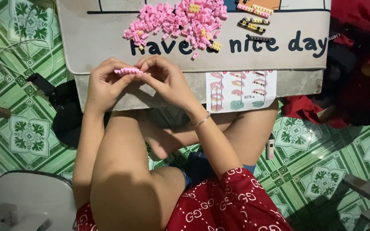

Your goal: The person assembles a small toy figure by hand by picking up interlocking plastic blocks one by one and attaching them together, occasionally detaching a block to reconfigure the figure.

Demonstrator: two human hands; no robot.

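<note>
Left hand (103, 83): fingers curled, thumb and fingertips pinched closed on the left end of the pink brick strip (128, 71).
Right hand (164, 79): fingers bent, tips pressed together on the right end of the same strip — both hands clamp it between them.
Pink brick strip: short, flat row of tiny studded plastic bricks, held level just above the near edge of the lap table (108, 42).
Lap table: pale, smooth top with rounded corner and dark printed lettering; sits over the crossed legs.
Loose brick pile (176, 21): heap of small pink blocks with a few yellow ones, on the table well beyond the hands.
Built strips (253, 17): several narrow assembled rows — pink, yellow, dark — at the table's far right.
Instruction sheet (240, 90): white paper with coloured build diagrams, hanging over the table's front edge, right of the hands.
Bracelet (201, 121): thin metal band on the right wrist.
Floor (313, 145): glossy green patterned tiles.
</note>
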